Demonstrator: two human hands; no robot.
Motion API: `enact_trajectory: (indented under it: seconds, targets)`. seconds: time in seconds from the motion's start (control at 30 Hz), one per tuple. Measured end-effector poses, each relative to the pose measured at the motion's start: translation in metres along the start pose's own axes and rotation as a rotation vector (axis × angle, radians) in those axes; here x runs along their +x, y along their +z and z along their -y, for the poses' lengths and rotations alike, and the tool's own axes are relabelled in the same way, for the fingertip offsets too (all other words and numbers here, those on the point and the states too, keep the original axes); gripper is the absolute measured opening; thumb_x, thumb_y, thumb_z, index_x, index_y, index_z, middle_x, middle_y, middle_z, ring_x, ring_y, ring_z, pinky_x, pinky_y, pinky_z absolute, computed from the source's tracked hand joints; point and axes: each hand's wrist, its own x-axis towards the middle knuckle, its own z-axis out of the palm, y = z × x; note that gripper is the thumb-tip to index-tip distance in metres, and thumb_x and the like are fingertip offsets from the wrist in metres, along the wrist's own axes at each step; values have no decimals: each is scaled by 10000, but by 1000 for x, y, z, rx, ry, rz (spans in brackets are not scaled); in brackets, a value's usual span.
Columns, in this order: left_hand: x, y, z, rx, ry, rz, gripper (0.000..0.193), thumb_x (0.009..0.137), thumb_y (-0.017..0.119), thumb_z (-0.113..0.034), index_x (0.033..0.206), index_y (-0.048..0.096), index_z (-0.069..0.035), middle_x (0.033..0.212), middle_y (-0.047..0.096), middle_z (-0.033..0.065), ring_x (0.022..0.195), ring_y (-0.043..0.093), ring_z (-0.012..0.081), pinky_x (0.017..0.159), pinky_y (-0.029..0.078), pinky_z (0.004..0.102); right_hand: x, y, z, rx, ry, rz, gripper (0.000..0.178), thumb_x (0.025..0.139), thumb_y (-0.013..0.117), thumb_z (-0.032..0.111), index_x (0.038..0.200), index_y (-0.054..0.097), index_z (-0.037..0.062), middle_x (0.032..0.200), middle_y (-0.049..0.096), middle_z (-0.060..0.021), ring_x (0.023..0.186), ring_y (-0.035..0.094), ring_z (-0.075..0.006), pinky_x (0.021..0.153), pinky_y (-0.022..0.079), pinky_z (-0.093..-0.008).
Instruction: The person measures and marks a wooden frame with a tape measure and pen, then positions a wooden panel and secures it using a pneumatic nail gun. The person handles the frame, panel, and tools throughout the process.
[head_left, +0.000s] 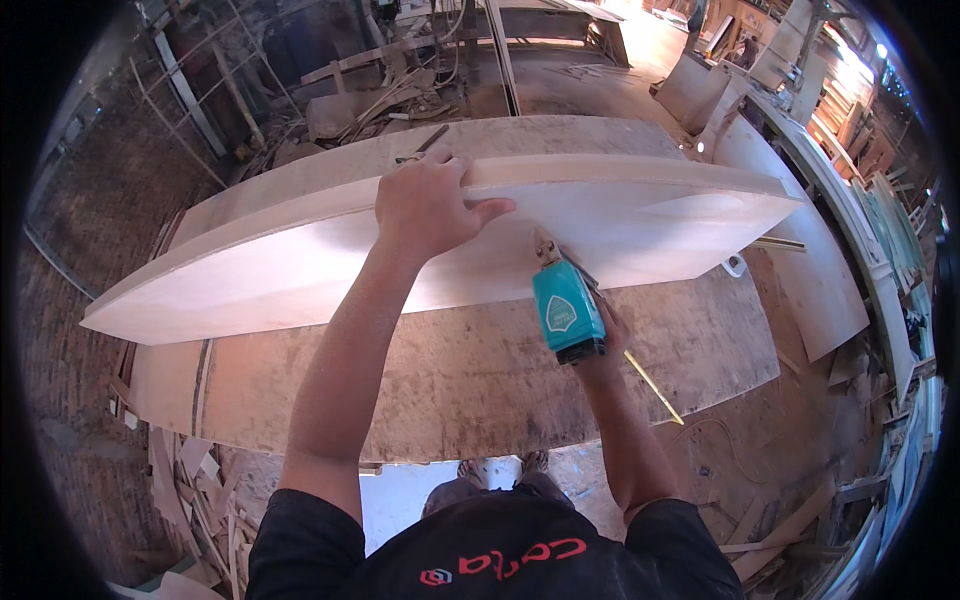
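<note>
A long pale wooden panel (300,275) stands on its edge across the workbench (450,370). Over its top edge my left hand (425,200) is closed, fingers on the far side and thumb against the near face. My right hand (612,330) is wrapped round the handle of a teal nail gun (568,305), its fingers largely hidden behind the tool's body. The gun's metal nose points at the panel's near face, close to or touching it. Beyond my left hand, a dark slim tool (432,138) lies on the bench, partly hidden.
A yellow measuring strip (655,387) juts past the bench's near right side. Near the panel's right end sits a white roll (735,266). Wood offcuts (190,490) are heaped at lower left. Curved sheets (790,230) and long boards line the right side.
</note>
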Motion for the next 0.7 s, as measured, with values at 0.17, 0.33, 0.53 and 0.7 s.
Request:
enact_trajectory:
  seconds: [0.17,0.33,0.53,0.7]
  targets:
    - [2,-1,-3,-3,-12,33,850,764,652,-849,1138,739,-90,1021,730,57,915,745,290,755,588,428,2,3,-8,48,-22,-35,463,758,811,120,1171,696,-55,1007,739,-224,876,748,-386,749,594,-410]
    - [-1,5,-1,-19,50,-71,821,762,666,-839,1077,741,-84,1031,728,56,877,757,284,709,599,422,8,5,-9,90,-18,-41,488,748,821,136,1181,701,-55,1013,737,-230,883,746,-389,750,591,-414]
    - [-2,-2,-7,-14,3,-15,850,754,709,-811,1197,738,-86,1037,714,33,957,731,273,781,581,411,8,4,-3,108,21,-29,473,771,798,149,1199,715,-33,1018,738,-235,897,750,-388,753,588,-416]
    - [-5,0,-7,-24,16,-44,847,752,715,-807,1201,738,-89,1033,714,40,947,730,274,780,582,410,6,1,-2,54,-6,-23,486,782,787,141,1233,708,-24,1020,736,-236,895,749,-391,756,586,-412]
